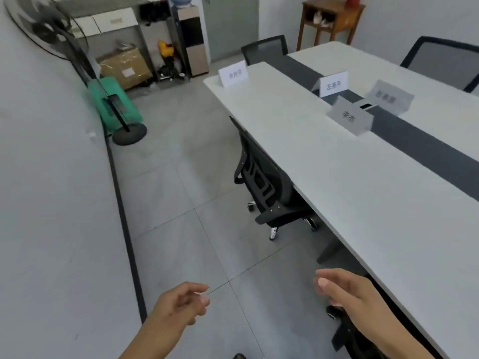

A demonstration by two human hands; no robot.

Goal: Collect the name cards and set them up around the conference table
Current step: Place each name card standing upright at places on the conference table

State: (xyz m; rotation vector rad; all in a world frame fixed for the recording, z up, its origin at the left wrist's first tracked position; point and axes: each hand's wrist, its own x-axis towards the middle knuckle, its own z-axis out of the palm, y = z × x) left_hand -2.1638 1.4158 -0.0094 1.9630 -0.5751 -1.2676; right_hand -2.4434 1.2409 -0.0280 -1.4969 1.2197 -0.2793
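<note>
Hands (181,303) (344,288) low, loosely curled, empty

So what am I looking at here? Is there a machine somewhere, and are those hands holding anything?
There is no machine: a person wears one wide-angle camera on the head, looking forward and down, so the room bends at the edges. At the bottom you see the person's own left hand and right hand, both empty and loosely curled above the grey tiled floor. To the right stretches the long white conference table with a dark centre strip. Four folded white paper name cards stand on it: one near the far corner, one on the strip, and two greyer-looking ones nearby. A black mesh office chair is tucked under the table's near edge.
</note>
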